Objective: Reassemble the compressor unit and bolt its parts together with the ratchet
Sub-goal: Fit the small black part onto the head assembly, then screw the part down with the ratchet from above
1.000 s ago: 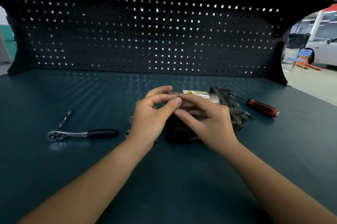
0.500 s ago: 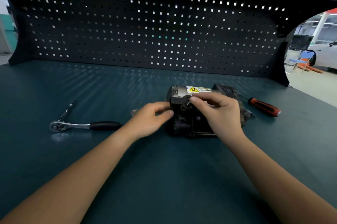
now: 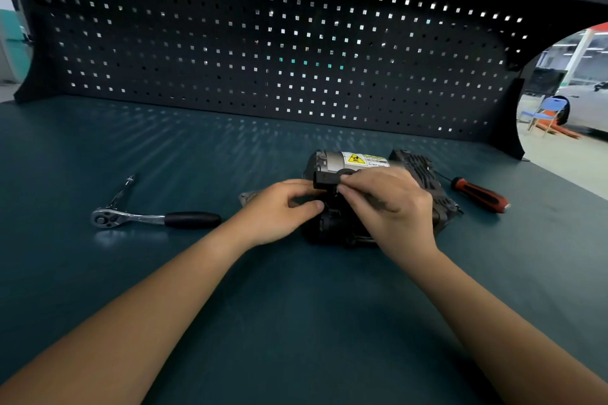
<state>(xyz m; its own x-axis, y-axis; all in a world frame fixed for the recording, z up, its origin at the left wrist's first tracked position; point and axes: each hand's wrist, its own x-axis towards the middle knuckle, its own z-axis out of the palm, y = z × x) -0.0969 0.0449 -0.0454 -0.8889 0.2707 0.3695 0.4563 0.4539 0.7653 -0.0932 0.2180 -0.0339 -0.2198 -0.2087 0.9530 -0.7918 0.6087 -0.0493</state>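
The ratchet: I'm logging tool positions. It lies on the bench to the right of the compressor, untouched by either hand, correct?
No: the head view shows the ratchet lying on the bench left of the compressor; the screwdriver lies to its right. Neither left hand nor right hand touches the ratchet.
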